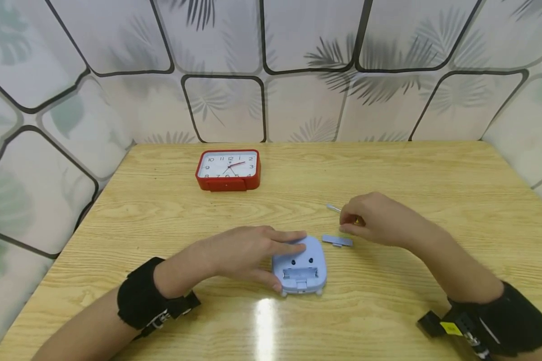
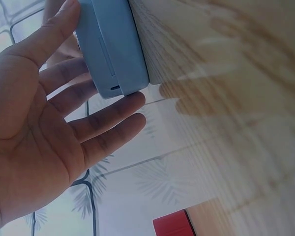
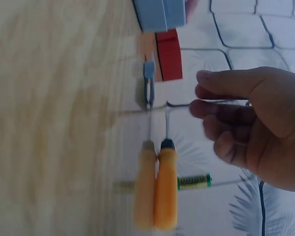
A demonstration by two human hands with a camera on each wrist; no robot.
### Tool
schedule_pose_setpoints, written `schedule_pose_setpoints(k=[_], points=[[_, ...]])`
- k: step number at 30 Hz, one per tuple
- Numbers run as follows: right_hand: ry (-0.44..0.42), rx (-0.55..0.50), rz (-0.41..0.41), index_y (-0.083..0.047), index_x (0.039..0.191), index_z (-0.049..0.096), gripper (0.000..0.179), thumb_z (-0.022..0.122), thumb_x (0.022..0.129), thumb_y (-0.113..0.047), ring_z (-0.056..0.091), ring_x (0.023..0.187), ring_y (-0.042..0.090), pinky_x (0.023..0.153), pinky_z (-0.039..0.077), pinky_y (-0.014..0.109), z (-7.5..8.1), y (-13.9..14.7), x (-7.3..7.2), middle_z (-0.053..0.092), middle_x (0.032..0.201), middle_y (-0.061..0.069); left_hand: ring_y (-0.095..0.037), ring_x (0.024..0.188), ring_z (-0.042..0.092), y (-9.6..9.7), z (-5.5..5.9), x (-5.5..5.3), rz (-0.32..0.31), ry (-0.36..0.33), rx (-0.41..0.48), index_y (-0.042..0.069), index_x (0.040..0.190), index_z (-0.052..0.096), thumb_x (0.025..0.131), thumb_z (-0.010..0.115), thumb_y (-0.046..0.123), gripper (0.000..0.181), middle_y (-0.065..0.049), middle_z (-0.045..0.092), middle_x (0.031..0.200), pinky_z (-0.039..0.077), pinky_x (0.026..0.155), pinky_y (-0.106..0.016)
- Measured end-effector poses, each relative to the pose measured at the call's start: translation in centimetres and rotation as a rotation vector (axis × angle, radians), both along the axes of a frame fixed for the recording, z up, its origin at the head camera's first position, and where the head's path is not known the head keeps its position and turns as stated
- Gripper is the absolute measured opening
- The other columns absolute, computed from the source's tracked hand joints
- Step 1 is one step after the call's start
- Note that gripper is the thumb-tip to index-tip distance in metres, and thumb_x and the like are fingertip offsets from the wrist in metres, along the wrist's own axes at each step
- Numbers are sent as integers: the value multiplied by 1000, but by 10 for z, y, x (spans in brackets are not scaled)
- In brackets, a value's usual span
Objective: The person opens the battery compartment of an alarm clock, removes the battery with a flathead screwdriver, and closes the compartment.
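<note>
My left hand [image 1: 248, 250] holds a light-blue alarm clock [image 1: 304, 250] that lies back up on the table. Its thumb is at the lower left corner, while the index and middle fingers reach across the upper back. Two dark knobs and an uncovered battery compartment [image 1: 300, 274] show on that back. My right hand [image 1: 377, 220] hovers over a screwdriver [image 3: 166, 191] with an orange handle, fingers loosely curled and holding nothing in the right wrist view. Just left of that hand lies the blue battery cover [image 1: 336, 240]. A green battery [image 3: 194, 181] lies beyond the screwdriver handle.
A red rectangular clock [image 1: 228, 170] stands farther back on the wooden table [image 1: 117, 215], left of centre. Patterned panels [image 1: 298, 105] rise behind the table's back edge. Both wrists wear black straps [image 1: 140, 296] with small cameras.
</note>
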State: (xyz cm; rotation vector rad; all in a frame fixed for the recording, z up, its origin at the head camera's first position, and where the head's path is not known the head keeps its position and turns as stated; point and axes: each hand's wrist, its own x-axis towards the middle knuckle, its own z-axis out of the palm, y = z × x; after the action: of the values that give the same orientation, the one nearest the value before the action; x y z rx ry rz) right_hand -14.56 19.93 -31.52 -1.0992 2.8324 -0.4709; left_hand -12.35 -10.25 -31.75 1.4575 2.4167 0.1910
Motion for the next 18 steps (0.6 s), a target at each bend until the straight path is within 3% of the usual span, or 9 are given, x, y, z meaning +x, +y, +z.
schedule_pose_setpoints(k=[3, 6, 18], points=[[-143, 45, 32, -21, 84, 70, 8, 73, 91, -19, 50, 68, 0, 61, 46, 22, -5, -8, 4, 60, 76, -15, -21, 139, 47, -1, 0, 1, 0, 8, 0, 22, 153, 43, 85, 71, 57, 81, 5, 28, 163, 43, 111, -37], [-200, 82, 41, -20, 84, 68, 9, 74, 90, -19, 51, 70, 3, 64, 46, 23, -10, -14, 6, 59, 77, -13, -21, 138, 48, -1, -1, 1, -1, 12, 2, 22, 153, 43, 85, 71, 57, 81, 5, 28, 163, 44, 110, -37], [-194, 105, 51, -23, 77, 59, 21, 78, 86, -18, 44, 71, 4, 62, 40, 22, -15, -14, 9, 51, 76, -10, -21, 140, 46, -1, -1, 1, 0, 5, 5, 22, 153, 43, 85, 71, 57, 81, 5, 28, 164, 43, 111, -38]])
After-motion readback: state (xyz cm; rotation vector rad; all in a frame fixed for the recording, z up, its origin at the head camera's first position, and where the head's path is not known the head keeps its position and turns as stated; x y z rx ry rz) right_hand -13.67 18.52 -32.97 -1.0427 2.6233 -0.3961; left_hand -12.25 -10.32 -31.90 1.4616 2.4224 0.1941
